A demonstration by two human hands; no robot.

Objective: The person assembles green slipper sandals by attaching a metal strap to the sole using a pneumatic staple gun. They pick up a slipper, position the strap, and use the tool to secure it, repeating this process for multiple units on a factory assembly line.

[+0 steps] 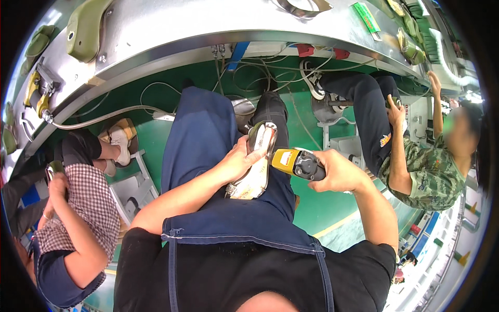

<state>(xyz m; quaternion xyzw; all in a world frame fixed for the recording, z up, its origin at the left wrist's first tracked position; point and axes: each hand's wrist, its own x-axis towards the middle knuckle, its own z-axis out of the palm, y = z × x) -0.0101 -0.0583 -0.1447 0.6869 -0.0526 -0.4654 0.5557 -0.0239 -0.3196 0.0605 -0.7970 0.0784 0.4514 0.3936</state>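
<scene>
Above my lap, my left hand (240, 160) grips a small shiny curved metal part (262, 136), its fingers wrapped round the lower side. Its exact kind I cannot make out. My right hand (332, 170) is closed round a yellow and black hand-held power tool (292, 162), whose yellow end points left toward the part. Whether the tool touches it is unclear. Beneath both, a worn whitish pad or cloth (252, 182) lies on my blue apron (200, 130).
A metal workbench (171, 26) curves across the front, bearing an olive-green shell (86, 28), another yellow tool (35, 96) and a metal ring (304, 8). An air hose (104, 119) hangs below. Seated co-workers flank me: one in checked cloth (91, 208), one in camouflage (423, 177).
</scene>
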